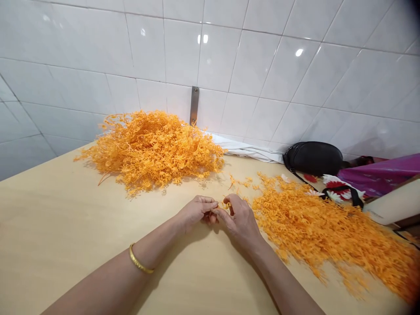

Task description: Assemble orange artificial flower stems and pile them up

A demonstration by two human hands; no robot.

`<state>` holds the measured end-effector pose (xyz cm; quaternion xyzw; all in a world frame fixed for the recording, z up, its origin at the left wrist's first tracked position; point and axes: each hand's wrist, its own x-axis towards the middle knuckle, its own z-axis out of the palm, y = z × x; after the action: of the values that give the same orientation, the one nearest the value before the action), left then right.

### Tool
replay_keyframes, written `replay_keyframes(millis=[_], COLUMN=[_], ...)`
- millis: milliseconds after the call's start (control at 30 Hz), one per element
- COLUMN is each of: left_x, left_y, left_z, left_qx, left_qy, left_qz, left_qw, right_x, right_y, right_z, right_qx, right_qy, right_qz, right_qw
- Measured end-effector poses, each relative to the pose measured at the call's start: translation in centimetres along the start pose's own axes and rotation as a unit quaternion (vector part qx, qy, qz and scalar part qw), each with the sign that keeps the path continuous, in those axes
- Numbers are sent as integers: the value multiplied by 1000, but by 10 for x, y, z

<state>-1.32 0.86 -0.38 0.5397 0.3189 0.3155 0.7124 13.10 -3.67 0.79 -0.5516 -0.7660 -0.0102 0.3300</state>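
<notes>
My left hand (200, 208) and my right hand (240, 217) meet over the middle of the table, fingertips almost touching. Both are closed in a pinch around a small orange plastic flower sprig (226, 204), mostly hidden by the fingers. A gold bangle (138, 261) circles my left wrist. Beyond my left hand lies a bushy heap of orange artificial flower stems (154, 151). To the right of my right hand spreads a flatter pile of loose orange sprigs (315, 218), with a few strays (241, 181) between the two heaps.
A black pouch (313, 158) with a strap sits by the tiled wall, near a purple cloth (380, 175) and red and white flowers (337, 186). A white cylindrical object (397, 203) lies at the right. A metal bracket (194, 105) is fixed to the wall behind the table (65, 227).
</notes>
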Motion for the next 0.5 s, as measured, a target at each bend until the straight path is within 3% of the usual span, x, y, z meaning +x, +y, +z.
replay_keyframes(millis=[133, 233, 500], left_x=[0, 0, -4], left_y=[1, 0, 5], left_z=[0, 0, 7], left_qx=[1, -18, 23], left_qy=[-8, 2, 16], left_qz=[-22, -14, -10], left_qw=[1000, 1000, 1000], right_x=[-1, -1, 0], right_y=[0, -3, 3], right_z=[-2, -4, 0], right_qx=[-46, -77, 15], right_qy=[2, -4, -39], right_qz=[-86, -114, -31], right_qw=[995, 990, 999])
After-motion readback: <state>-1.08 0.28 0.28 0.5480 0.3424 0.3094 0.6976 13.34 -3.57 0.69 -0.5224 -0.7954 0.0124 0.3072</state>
